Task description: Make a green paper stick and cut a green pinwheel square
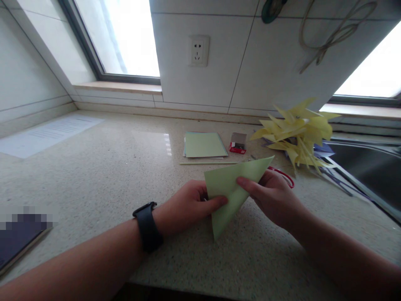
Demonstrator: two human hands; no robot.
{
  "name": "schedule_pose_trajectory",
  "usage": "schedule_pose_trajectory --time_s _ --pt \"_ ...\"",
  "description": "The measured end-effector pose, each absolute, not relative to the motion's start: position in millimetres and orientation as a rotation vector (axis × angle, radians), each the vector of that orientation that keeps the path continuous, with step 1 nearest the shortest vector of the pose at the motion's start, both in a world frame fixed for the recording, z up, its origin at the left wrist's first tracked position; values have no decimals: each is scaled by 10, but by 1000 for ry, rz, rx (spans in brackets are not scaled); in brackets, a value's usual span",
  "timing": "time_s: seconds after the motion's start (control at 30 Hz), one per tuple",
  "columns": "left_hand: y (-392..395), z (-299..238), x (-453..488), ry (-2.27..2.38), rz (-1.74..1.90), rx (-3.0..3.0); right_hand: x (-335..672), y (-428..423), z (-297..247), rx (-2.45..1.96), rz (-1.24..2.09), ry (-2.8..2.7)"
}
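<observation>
A sheet of pale green paper (230,190), folded into a triangle, is held up above the speckled counter. My left hand (194,200) pinches it at the left side, thumb on the front face and the other fingers behind. From the right, my right hand (275,194) grips it the same way, with its thumb near the upper edge. Beyond the paper lies a thin pale stick (206,163). Red scissor-like handles (286,177) show partly behind my right hand; the rest is hidden.
A stack of square paper (205,145) and a small red open box (238,144) sit near the wall. Several yellow paper pinwheels (297,129) are heaped at the right, beside a metal sink (369,167). A printed sheet (50,133) and a dark notebook-like object (21,238) lie left.
</observation>
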State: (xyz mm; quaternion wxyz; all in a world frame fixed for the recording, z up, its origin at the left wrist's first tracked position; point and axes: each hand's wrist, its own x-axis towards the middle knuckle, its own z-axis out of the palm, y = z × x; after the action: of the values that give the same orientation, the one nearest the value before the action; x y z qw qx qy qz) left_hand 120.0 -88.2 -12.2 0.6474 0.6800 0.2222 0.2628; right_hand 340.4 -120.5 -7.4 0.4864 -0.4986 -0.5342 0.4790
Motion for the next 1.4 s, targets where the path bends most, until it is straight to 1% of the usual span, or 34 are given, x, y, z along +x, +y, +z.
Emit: schedule_pose_trajectory --time_s 0.83,1.2,1.4 --pt "-869 -158 1201 495 583 1525 3381 -1216 -18 -1240 1114 -1327" --pt "-879 -146 1186 551 586 1489 3402 -1211 -45 -1182 1161 -1272" --pt "-874 -159 1190 578 724 1420 3430 -1211 -69 -1149 1221 -1257"
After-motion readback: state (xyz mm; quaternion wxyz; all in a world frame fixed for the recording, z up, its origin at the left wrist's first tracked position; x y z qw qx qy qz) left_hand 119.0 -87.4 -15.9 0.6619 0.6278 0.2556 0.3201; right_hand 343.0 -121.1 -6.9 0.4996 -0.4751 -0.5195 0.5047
